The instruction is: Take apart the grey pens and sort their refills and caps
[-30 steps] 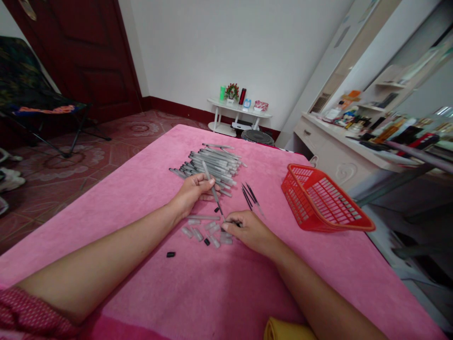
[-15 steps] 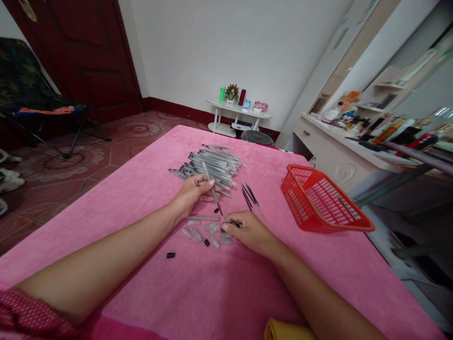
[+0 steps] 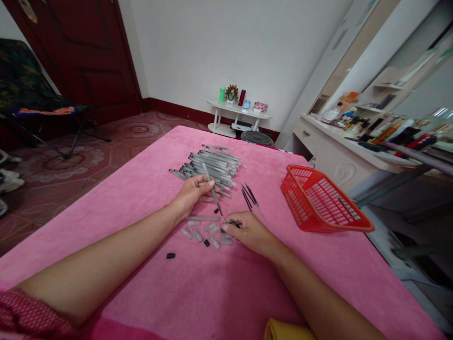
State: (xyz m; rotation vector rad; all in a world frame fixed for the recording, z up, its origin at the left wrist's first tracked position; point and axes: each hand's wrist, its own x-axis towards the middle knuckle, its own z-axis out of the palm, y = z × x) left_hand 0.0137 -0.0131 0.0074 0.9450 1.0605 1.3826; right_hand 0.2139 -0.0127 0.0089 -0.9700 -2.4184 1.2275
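Note:
My left hand (image 3: 196, 190) is closed around a pen barrel (image 3: 206, 171), which slants down toward my right hand. The fingers of my right hand (image 3: 244, 229) pinch a thin dark pen refill (image 3: 221, 212) at the barrel's lower end; the fingertips partly hide it. Just beyond my left hand lies a pile of grey gel pens (image 3: 212, 163). Several clear pen caps (image 3: 197, 234) and small black end pieces (image 3: 170, 255) are scattered in front of my hands. A lone barrel (image 3: 203, 218) lies crosswise above the caps. Loose black refills (image 3: 250, 196) rest right of the pile.
A red plastic basket (image 3: 320, 200) stands at the right of the pink-covered table (image 3: 170, 293). Some folded yellow cloth (image 3: 288, 330) shows at the near edge. Beyond are a dressing table (image 3: 339, 141) with bottles, a small white stand (image 3: 239, 111) and a folding chair (image 3: 42, 106).

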